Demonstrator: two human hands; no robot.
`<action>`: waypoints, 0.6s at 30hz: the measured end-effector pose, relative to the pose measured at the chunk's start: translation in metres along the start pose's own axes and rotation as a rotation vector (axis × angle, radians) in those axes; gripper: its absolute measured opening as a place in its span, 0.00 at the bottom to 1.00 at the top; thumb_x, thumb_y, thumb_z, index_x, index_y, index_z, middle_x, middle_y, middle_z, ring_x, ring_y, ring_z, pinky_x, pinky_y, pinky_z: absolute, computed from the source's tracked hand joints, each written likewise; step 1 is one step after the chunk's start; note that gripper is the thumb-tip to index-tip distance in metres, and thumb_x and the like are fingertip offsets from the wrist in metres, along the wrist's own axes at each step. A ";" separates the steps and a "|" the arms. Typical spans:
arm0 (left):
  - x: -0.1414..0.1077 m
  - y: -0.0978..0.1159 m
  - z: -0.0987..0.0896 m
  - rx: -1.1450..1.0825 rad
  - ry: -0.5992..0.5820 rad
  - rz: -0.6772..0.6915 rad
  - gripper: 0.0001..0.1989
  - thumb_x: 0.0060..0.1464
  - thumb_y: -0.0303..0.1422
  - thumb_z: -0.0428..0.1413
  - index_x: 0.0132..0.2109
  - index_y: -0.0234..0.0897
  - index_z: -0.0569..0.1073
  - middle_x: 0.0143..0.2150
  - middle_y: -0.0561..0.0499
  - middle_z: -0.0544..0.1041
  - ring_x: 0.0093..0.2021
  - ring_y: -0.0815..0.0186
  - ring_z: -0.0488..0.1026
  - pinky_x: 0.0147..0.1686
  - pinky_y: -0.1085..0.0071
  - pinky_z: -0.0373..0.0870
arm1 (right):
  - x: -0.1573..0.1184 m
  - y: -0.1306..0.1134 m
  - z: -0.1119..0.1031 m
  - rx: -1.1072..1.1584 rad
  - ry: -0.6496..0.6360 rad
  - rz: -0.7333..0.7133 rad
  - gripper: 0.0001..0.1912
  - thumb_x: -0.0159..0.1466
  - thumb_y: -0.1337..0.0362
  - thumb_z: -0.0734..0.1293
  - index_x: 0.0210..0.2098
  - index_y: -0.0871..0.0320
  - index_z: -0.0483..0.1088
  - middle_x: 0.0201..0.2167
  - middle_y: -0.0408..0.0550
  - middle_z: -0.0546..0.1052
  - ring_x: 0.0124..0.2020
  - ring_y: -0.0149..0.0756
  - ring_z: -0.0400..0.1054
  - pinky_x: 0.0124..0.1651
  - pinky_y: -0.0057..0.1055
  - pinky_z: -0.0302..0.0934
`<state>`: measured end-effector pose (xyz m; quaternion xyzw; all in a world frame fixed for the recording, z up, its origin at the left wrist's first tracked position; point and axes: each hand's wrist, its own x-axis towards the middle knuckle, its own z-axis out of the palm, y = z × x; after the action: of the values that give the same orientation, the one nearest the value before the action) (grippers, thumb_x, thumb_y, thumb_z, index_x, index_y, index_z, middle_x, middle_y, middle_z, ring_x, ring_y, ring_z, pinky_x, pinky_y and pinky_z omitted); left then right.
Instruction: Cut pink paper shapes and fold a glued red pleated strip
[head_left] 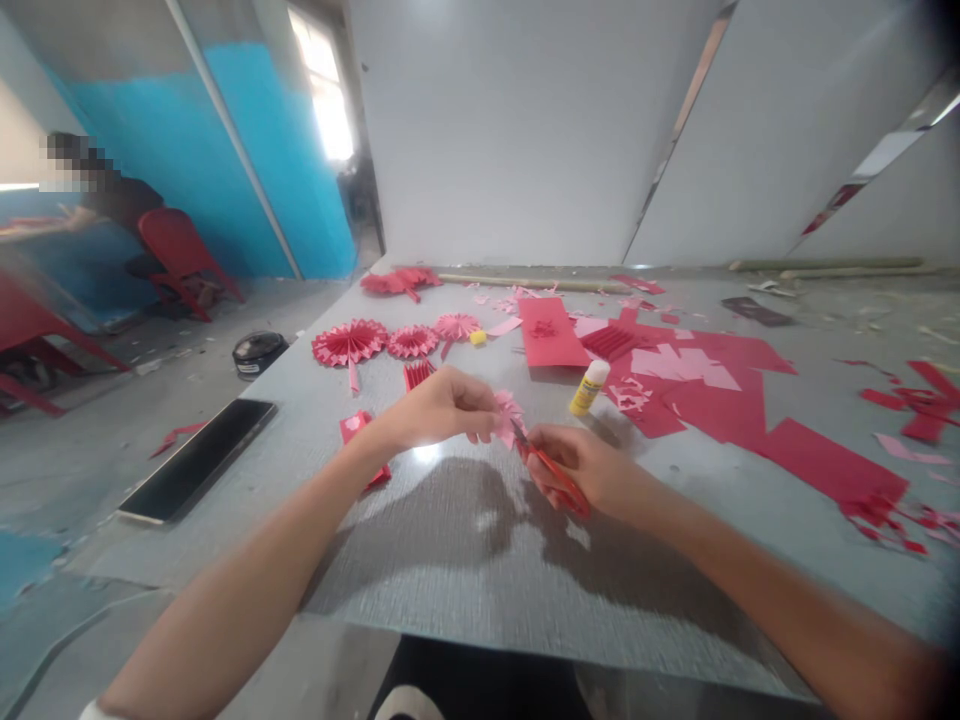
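Observation:
My left hand (452, 408) pinches a small piece of pink paper (509, 412) with cut edges, held above the table. In my right hand (574, 462) are red-handled scissors (556, 478), whose blades touch the lower edge of that pink paper. Just beyond my right hand a glue stick (589, 388) stands upright, a white and yellow tube without its cap. Its yellow cap (478, 338) lies farther back. Close to my left forearm are a folded red paper (366, 448) and a pleated red strip (418, 375).
Pleated paper fans (349, 344) lie at the back left. Red paper sheets (720, 395) and scraps cover the right side. A phone (199, 460) rests at the left table edge. A black round object (259, 352) is on the floor; a person sits near a red chair (180, 245).

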<state>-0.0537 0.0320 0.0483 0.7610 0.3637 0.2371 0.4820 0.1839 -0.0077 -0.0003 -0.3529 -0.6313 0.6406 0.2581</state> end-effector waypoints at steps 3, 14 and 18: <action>-0.001 0.001 -0.001 0.000 -0.014 -0.007 0.10 0.56 0.36 0.62 0.34 0.33 0.81 0.27 0.49 0.78 0.29 0.69 0.74 0.30 0.75 0.69 | 0.000 0.001 -0.001 -0.015 -0.013 -0.002 0.11 0.68 0.56 0.67 0.34 0.56 0.66 0.24 0.37 0.67 0.23 0.26 0.63 0.25 0.26 0.57; -0.002 0.000 -0.002 -0.013 -0.048 0.006 0.09 0.56 0.36 0.63 0.32 0.34 0.81 0.26 0.51 0.77 0.29 0.70 0.73 0.29 0.76 0.68 | 0.000 0.003 0.000 0.020 -0.026 0.019 0.12 0.67 0.55 0.69 0.34 0.56 0.65 0.25 0.37 0.68 0.22 0.26 0.61 0.27 0.27 0.61; -0.003 0.001 -0.003 -0.002 -0.050 -0.003 0.08 0.56 0.35 0.63 0.32 0.34 0.81 0.26 0.51 0.77 0.29 0.70 0.73 0.29 0.76 0.68 | 0.000 0.002 0.001 0.018 -0.041 -0.001 0.11 0.68 0.57 0.67 0.33 0.56 0.64 0.24 0.36 0.67 0.20 0.24 0.60 0.27 0.26 0.61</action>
<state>-0.0570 0.0313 0.0499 0.7658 0.3523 0.2177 0.4920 0.1835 -0.0086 -0.0025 -0.3372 -0.6307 0.6532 0.2487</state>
